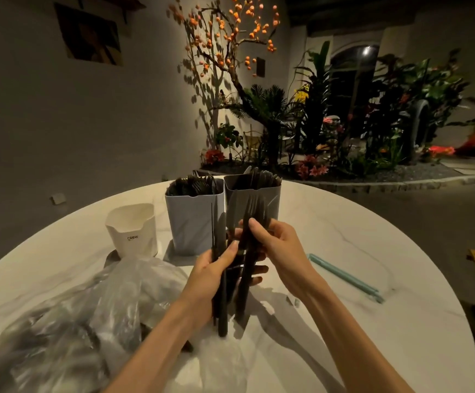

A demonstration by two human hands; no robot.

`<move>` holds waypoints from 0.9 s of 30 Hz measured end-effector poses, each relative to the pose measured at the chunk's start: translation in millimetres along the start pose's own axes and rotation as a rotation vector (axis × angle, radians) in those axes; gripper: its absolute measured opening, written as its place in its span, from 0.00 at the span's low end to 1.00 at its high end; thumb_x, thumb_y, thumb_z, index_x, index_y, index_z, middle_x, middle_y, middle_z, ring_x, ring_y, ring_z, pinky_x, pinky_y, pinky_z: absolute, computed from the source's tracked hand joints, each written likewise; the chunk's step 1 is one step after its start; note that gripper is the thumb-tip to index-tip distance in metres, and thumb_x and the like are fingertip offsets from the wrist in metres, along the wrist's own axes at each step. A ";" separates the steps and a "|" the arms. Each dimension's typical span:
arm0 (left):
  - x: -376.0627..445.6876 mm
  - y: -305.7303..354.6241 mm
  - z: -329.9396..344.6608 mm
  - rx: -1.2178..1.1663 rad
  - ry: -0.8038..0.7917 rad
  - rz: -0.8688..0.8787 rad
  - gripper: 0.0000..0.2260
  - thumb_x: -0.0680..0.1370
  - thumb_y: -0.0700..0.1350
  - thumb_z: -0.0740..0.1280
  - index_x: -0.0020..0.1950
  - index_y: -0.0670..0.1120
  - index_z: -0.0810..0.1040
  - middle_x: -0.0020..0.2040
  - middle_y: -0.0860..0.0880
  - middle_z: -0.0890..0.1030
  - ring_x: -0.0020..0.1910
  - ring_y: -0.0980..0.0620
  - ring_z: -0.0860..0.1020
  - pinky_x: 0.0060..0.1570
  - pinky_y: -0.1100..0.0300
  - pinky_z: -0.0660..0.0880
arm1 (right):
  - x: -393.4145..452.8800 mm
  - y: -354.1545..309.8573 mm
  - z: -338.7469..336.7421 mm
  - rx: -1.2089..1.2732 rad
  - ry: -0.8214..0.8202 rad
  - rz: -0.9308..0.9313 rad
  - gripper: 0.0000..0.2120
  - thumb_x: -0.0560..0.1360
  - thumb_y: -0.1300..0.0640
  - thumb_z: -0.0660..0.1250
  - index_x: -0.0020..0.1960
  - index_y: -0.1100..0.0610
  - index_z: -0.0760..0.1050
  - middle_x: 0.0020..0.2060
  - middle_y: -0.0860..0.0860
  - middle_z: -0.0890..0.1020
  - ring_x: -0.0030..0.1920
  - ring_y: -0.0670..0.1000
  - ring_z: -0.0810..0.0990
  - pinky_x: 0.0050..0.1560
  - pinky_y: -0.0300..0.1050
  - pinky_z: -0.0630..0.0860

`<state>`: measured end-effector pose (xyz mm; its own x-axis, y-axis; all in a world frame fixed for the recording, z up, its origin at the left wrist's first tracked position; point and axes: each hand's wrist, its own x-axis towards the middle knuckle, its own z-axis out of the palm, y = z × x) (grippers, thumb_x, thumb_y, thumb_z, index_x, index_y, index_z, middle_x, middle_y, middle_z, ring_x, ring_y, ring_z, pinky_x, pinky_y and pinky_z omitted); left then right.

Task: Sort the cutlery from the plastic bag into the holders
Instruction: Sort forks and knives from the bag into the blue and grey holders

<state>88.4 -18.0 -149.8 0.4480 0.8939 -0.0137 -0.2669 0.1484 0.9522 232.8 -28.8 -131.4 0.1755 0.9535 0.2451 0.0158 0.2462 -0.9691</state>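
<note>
Hands: left hand (216, 268) grips a bundle of black cutlery (225, 279) upright; right hand (273, 245) pinches one piece near its top – likely to draw it out by type.
Bundle: held over the worktop (344, 251), just before the holders.
Holders: two grey holders (193, 222) packed full; white holder (134, 231) beside them.
Bag: plastic bag (88, 307) lies at left, dark pieces inside – sorting unfinished.

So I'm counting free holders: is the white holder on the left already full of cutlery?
No, the white holder shows only its bare inner wall, while the two grey holders beside it are packed with dark cutlery.
</note>
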 end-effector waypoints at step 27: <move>3.7 -3.1 -15.6 -0.194 -0.125 -0.066 0.18 0.80 0.55 0.62 0.60 0.42 0.78 0.32 0.47 0.67 0.23 0.56 0.62 0.21 0.66 0.61 | -8.6 -9.9 -7.0 0.428 -0.040 0.158 0.17 0.84 0.48 0.57 0.58 0.62 0.74 0.28 0.50 0.67 0.24 0.44 0.62 0.23 0.35 0.60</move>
<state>77.5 -8.5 -157.5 0.5688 0.8221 -0.0244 -0.3869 0.2936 0.8741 238.0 -40.7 -124.1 0.1045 0.9890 0.1042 -0.4182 0.1388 -0.8977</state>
